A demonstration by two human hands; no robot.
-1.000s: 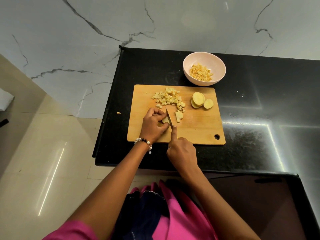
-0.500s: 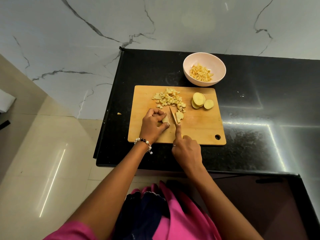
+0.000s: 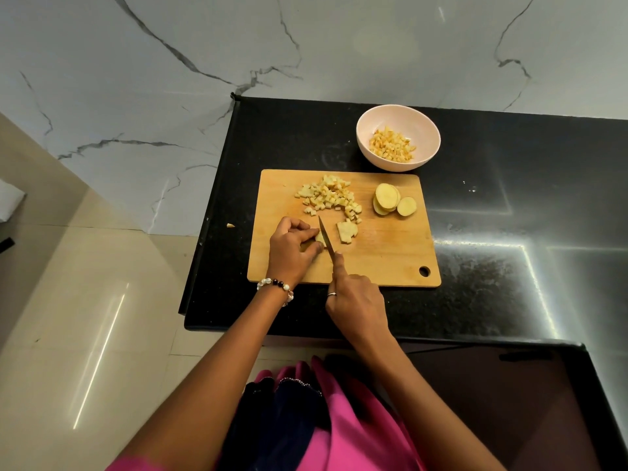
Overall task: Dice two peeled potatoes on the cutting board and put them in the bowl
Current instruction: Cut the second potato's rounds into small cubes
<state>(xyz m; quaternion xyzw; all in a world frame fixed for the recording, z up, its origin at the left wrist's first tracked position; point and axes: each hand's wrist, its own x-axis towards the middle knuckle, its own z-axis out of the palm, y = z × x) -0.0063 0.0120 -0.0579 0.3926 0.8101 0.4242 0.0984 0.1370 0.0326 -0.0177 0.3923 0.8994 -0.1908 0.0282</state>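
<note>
A pale pink bowl (image 3: 398, 137) stands on the black counter (image 3: 509, 198) just beyond the far right corner of the wooden cutting board (image 3: 384, 253), apart from its edge. It holds a shallow heap of diced potato (image 3: 392, 149) gathered in its bottom, most of the inner wall bare.

On the board, a loose pile of potato cubes (image 3: 331, 198) lies toward the far middle. To its right, a few round potato slices (image 3: 387, 198) lean overlapped, with one smaller slice (image 3: 406, 206) flat just beside them. A partly cut slab of potato (image 3: 346, 232) lies near the middle, right of the blade.

The left hand (image 3: 292, 249), a beaded bracelet (image 3: 275, 286) at its wrist, has its fingers curled down, pinching a potato piece (image 3: 319, 237) against the board; the fingers cover most of that piece, so its shape is hard to make out. The right hand (image 3: 356, 305), a ring on one finger, is wrapped around the handle of a knife (image 3: 325, 236), forefinger stretched along the back of the blade. The handle is wholly hidden inside the fist. The thin blade runs away from the person, touching the held piece at its right side.

A small scrap of potato (image 3: 230, 225) lies on the counter left of the board. The counter's right end and the pink garment (image 3: 343, 436) at the bottom are cut off by the frame.
</note>
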